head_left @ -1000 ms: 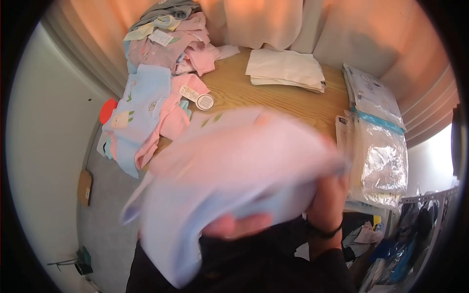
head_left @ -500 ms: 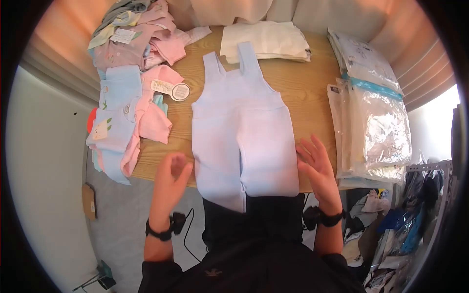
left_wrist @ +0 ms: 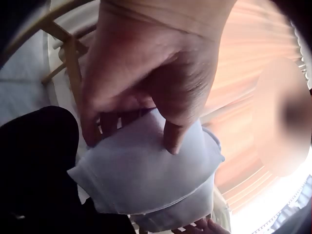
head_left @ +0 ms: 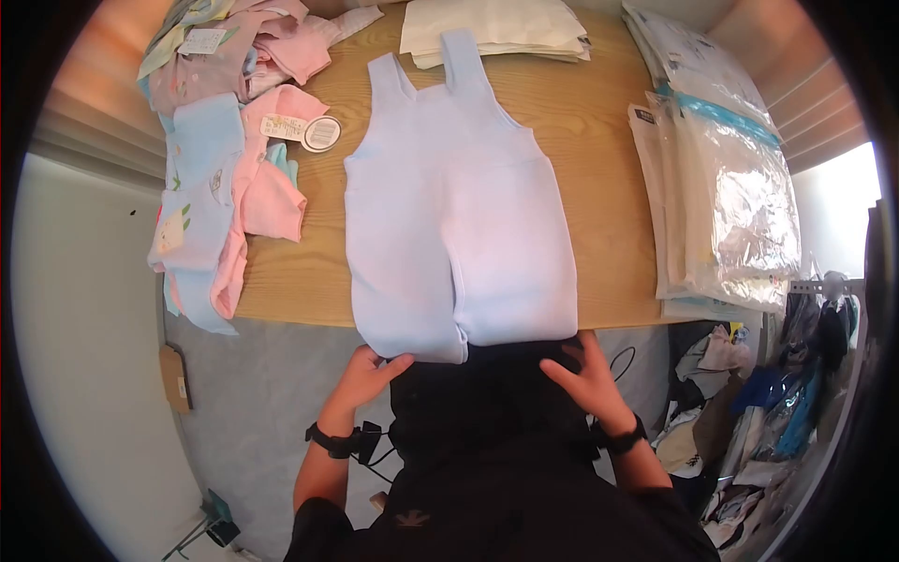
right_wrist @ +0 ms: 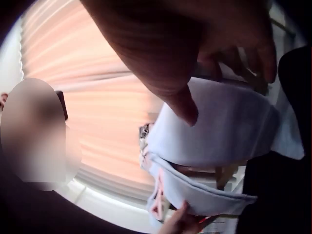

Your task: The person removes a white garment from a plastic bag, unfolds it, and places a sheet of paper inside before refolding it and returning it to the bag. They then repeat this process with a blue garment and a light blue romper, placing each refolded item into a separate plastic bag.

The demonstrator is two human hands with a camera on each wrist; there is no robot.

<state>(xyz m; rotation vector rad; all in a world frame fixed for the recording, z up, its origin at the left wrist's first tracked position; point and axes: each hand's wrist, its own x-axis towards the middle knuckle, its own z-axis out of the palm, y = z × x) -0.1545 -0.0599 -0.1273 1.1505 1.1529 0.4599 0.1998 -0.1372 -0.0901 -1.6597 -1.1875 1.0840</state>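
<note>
A pale blue-lilac sleeveless one-piece (head_left: 403, 187) lies flat, its straps away from the person and its leg ends at the table's near edge. My left hand (head_left: 361, 379) is at the left leg's hem, fingertips partly hidden behind the cloth; in the left wrist view that hand's thumb (left_wrist: 174, 139) lies over the fabric (left_wrist: 146, 170). At the right leg's lower corner is my right hand (head_left: 595, 384), thumb spread away from its fingers. The right wrist view shows its loosely extended fingers (right_wrist: 265, 63) beside the fabric (right_wrist: 224, 122).
Pink, blue and grey baby clothes (head_left: 201, 215) with tags are heaped on the left of the wooden table (head_left: 599, 187). White sheets (head_left: 524, 28) lie at the back, clear plastic bags (head_left: 740, 206) on the right. Bagged items (head_left: 777, 412) hang or lie at the lower right.
The garment, blurred in both hands a second ago, lies spread on the table. Since half a second ago both hands have come down toward the leg hems, and the view has shifted.
</note>
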